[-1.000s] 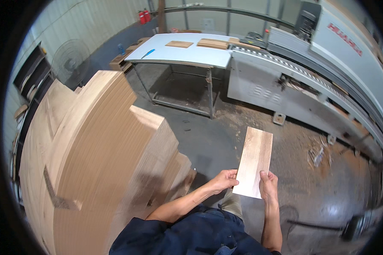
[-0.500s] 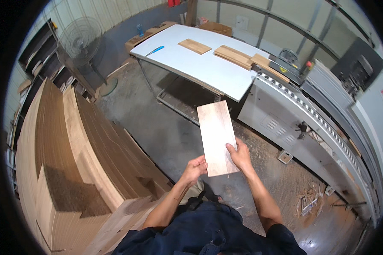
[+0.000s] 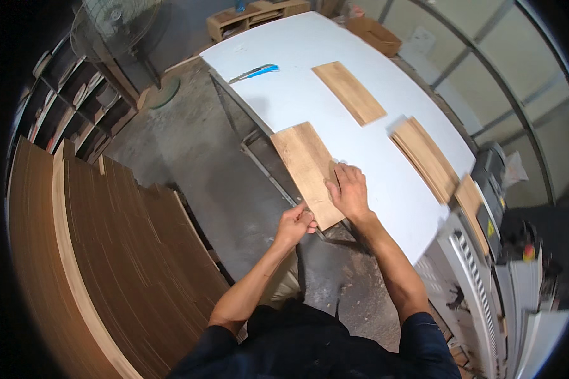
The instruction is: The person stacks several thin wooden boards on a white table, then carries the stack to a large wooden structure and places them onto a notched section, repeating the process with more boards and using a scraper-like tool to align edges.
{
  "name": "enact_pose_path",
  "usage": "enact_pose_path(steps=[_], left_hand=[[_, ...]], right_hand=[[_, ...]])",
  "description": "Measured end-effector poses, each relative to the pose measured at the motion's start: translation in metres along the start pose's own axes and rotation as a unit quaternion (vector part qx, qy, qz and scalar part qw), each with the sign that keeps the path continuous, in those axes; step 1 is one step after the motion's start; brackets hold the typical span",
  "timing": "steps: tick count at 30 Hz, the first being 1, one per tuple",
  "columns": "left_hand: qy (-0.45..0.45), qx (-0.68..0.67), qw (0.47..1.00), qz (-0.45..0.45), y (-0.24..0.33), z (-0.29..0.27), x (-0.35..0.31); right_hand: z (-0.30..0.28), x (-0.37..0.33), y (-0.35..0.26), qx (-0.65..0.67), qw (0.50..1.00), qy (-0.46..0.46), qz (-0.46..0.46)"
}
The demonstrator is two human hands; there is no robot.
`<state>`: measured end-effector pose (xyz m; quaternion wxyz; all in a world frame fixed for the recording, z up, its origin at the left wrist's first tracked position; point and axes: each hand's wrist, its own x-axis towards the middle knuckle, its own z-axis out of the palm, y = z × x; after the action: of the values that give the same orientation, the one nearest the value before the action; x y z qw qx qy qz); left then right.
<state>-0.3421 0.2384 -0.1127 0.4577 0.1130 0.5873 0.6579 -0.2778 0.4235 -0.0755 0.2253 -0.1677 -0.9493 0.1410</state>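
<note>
A flat rectangular wooden board (image 3: pixel 305 165) is between my two hands, tilted to the left, its far part over the near edge of the white-topped table (image 3: pixel 392 177). My left hand (image 3: pixel 293 226) has curled fingers at the board's near left corner. My right hand (image 3: pixel 351 191) grips the right edge, thumb on top and some fingers hidden. Beyond it on the table lies a single wooden board (image 3: pixel 349 93). To the right is a small stack of similar boards (image 3: pixel 425 158). A blue-handled cutter (image 3: pixel 259 72) rests near the table's left edge.
Tall stacks of brown panels (image 3: pixel 114 252) rise at my left. A standing fan (image 3: pixel 117 22) and a shelf unit (image 3: pixel 76 95) are at the far left. At the right, a long grey machine (image 3: pixel 468 271) adjoins the table, with another board (image 3: pixel 473 211) on its end.
My view has turned right and come closer to the table. The board has moved from above the floor to the table's near edge, both hands still on it.
</note>
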Motion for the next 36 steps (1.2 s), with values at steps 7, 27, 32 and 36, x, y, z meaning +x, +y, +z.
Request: enact_pose_path(steps=[7, 27, 32, 36], left_hand=[[0.193, 0.438, 0.862, 0.170, 0.164, -0.120, 0.203], [0.270, 0.346, 0.868, 0.234, 0.177, -0.114, 0.198], [0.280, 0.179, 0.927, 0.173, 0.084, -0.048, 0.075], [0.277, 0.277, 0.920, 0.015, 0.048, 0.012, 0.033]], right_hand=[[0.056, 0.076, 0.024, -0.064, 0.994, -0.089, 0.018], [0.064, 0.115, 0.047, -0.009, 0.994, -0.093, -0.047], [0.069, 0.114, 0.046, -0.003, 0.993, -0.082, -0.087], [0.073, 0.113, 0.050, -0.019, 0.990, -0.087, -0.105]])
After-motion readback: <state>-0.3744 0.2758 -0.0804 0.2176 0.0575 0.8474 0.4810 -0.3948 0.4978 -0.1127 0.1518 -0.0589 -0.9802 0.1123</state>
